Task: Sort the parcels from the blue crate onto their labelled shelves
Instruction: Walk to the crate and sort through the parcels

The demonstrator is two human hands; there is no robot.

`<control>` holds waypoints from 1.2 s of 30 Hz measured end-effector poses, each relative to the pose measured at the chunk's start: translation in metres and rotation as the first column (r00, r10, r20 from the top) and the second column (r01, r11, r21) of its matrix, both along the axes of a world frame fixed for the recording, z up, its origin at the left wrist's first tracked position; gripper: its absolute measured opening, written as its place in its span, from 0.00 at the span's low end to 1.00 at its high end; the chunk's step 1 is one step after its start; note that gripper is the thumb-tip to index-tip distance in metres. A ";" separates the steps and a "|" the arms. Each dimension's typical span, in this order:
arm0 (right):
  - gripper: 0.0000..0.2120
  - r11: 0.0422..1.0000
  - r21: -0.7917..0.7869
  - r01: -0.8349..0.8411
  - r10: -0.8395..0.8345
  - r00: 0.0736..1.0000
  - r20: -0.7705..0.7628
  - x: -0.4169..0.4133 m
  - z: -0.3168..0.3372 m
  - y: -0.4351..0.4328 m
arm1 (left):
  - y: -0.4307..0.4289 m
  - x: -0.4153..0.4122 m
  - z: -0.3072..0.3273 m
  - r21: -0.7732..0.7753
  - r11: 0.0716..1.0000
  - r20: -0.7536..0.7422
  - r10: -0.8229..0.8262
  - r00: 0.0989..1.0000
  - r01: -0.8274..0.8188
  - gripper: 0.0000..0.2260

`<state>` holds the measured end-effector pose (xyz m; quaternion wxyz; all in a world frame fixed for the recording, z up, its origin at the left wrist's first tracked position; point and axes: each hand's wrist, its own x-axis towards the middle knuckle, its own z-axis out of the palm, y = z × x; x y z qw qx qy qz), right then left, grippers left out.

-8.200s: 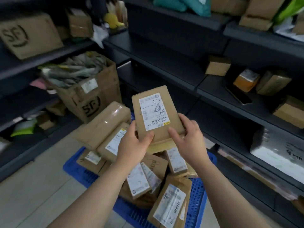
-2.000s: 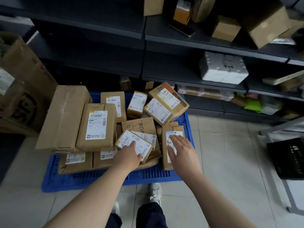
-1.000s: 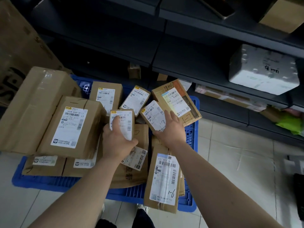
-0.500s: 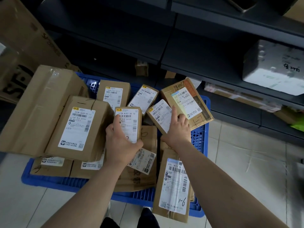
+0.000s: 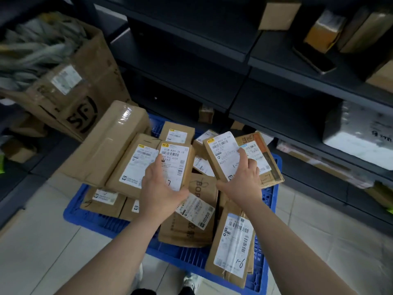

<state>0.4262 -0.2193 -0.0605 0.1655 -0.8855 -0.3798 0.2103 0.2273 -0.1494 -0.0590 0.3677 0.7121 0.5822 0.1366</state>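
Note:
A blue crate [image 5: 100, 220] on the floor is heaped with several brown parcels bearing white labels. My left hand [image 5: 158, 188] grips a small brown parcel [image 5: 177, 158] from below, its label facing me. My right hand [image 5: 242, 179] holds a second small parcel [image 5: 221, 154] tilted upright, with the forefinger lying across its label. Both parcels are lifted a little above the heap. A long parcel marked "1-6" [image 5: 234, 245] leans over the crate's near right corner. Dark shelves [image 5: 276, 116] run behind and to the right of the crate.
A big open SF carton [image 5: 78, 96] full of grey bags stands left of the crate. A large taped box [image 5: 106, 143] lies on the heap's left side. A white foam box [image 5: 361, 133] and brown boxes [image 5: 278, 12] sit on the shelves. My shoes [image 5: 191, 282] stand before the crate.
Each hand has picked a small parcel out of the heap and raised it, labels turned towards me. The view has tilted up and pulled back from the crate.

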 end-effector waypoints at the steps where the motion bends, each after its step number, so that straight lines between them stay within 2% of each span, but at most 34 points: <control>1: 0.50 1.000 -0.008 -0.002 0.002 1.000 0.004 -0.004 0.005 -0.002 | -0.001 -0.007 0.004 0.000 1.000 -0.004 0.008 1.000 -0.008 0.50; 7: 0.50 0.994 -0.110 -0.014 0.017 0.999 0.033 -0.037 0.030 -0.009 | -0.002 -0.041 0.024 0.025 0.999 -0.020 0.039 0.999 -0.038 0.49; 16: 0.50 0.994 -0.027 -0.104 0.105 0.994 0.028 -0.126 0.072 0.009 | 0.016 -0.119 0.061 0.098 0.988 -0.043 0.126 0.991 -0.121 0.45; 25: 0.50 0.949 0.153 -0.276 0.276 0.961 0.026 -0.301 0.131 0.065 | 0.037 -0.300 0.116 0.186 0.939 0.007 0.294 0.956 -0.290 0.43; 31: 0.47 0.841 0.280 -0.463 0.483 0.875 -0.003 -0.454 0.160 0.106 | 0.037 -0.457 0.152 0.240 0.828 -0.014 0.526 0.851 -0.507 0.41; 36: 0.48 0.694 0.328 -0.641 0.683 0.731 -0.017 -0.582 0.175 0.140 | 0.025 -0.578 0.166 0.255 0.671 -0.006 0.721 0.692 -0.697 0.42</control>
